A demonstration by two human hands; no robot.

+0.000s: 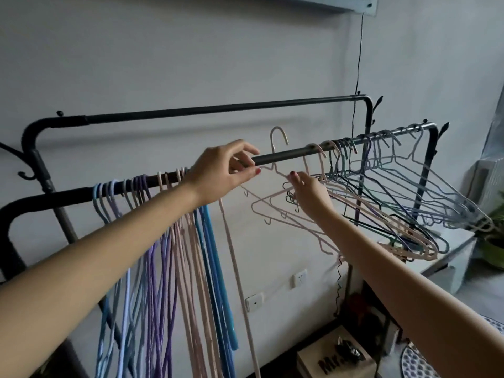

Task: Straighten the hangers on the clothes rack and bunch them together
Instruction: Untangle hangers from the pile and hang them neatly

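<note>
L hand [221, 170] & R hand [309, 193] both pinch pink hanger [275, 170], hook off rail [289, 155]; R fingertips partly hidden.

Two hands [226, 170], one rack [289, 155], two wall sockets [300, 278], hangers uncountable.

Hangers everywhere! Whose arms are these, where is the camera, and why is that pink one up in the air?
The camera sits on a person's head, so you see their own two arms reaching forward. In front is a black clothes rack with a long bar. On the left, a bunch of hangers already hangs straight and close together. On the right, the tangled hangers are still tilted and messy. The left hand and the right hand both pinch one pink hanger. Its hook pokes up above the bar, so it is lifted off the bar, probably on its way to the neat bunch.
</note>
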